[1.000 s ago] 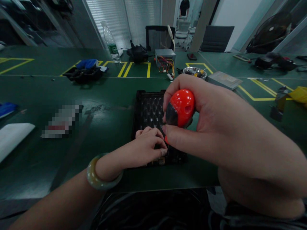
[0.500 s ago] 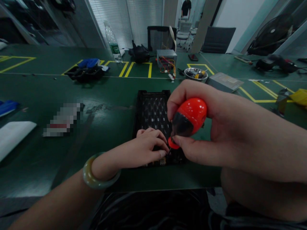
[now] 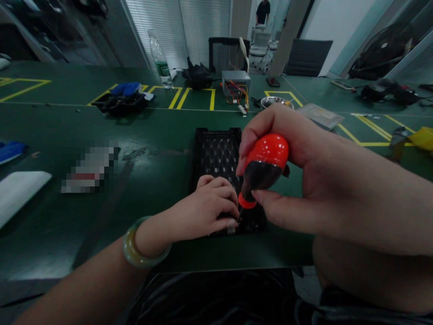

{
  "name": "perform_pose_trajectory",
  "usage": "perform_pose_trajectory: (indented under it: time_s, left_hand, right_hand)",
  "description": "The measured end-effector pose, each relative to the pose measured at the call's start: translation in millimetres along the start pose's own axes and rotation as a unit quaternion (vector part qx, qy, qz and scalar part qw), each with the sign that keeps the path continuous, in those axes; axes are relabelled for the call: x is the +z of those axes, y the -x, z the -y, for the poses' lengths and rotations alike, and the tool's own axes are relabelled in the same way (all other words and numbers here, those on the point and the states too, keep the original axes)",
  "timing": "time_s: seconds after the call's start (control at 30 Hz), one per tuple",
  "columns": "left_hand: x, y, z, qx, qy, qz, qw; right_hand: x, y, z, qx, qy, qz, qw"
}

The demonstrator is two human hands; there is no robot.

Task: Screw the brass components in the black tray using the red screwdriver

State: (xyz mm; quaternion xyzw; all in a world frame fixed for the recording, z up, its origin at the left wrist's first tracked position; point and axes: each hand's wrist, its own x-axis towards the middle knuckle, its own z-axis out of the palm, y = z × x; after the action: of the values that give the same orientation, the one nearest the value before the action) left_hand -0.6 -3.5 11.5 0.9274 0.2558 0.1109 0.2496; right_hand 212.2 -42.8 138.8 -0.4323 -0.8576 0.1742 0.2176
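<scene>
My right hand (image 3: 304, 180) grips a stubby screwdriver (image 3: 265, 164) with a red and black handle. The tool leans, its shaft pointing down at the near right part of a black case panel (image 3: 219, 151) with a patterned grille. On that panel lies my left hand (image 3: 211, 205), its fingers bent and thumb drawn in close beside the shaft. Whatever those fingertips pinch is hidden. A greenish bangle (image 3: 133, 243) circles the left wrist. The screwdriver tip is too dark to make out.
A pixelated flat object (image 3: 91, 169) and a white sheet (image 3: 22, 194) lie left. Farther back are a black tray (image 3: 118, 104) with blue items, a bottle (image 3: 158, 58), a power supply (image 3: 235, 81) with wires, a metal bowl (image 3: 275, 101) and a grey box (image 3: 320, 115).
The screwdriver handle has turned and tilted a little in my right hand, whose fingers have shifted slightly. My left hand has edged up and to the right on the panel.
</scene>
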Motion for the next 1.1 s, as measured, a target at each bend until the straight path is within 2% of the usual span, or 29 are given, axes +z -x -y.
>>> perform_pose_trajectory:
  time_s: [0.13,0.3,0.47,0.73,0.97,1.1]
  left_hand:
    - [-2.5,1.4,0.4,0.034,-0.029,-0.009,0.999]
    - [0.3,2.7,3.5,0.069,-0.087,-0.011,0.994]
    - [4.2,3.5,5.8,0.059,-0.084,-0.016,0.995]
    - [2.5,3.7,6.6,0.057,-0.057,-0.023,0.996]
    - [2.4,2.1,6.5,0.049,-0.041,0.004,0.998]
    - [1.5,2.1,6.4,0.052,-0.041,0.004,0.998]
  right_hand:
    - [4.0,-1.1,-0.3,0.011,-0.027,0.002,1.0]
    - [8.3,-5.8,-5.1,0.004,0.028,-0.034,0.999]
    - [7.6,-4.9,-8.5,-0.02,0.02,-0.04,0.999]
    - [0.2,-4.2,-5.7,-0.02,-0.023,0.004,1.0]
    - [7.4,-8.9,-13.7,-0.005,0.006,-0.063,0.998]
    - [3.5,-5.4,-12.1,-0.019,0.0,-0.023,1.0]
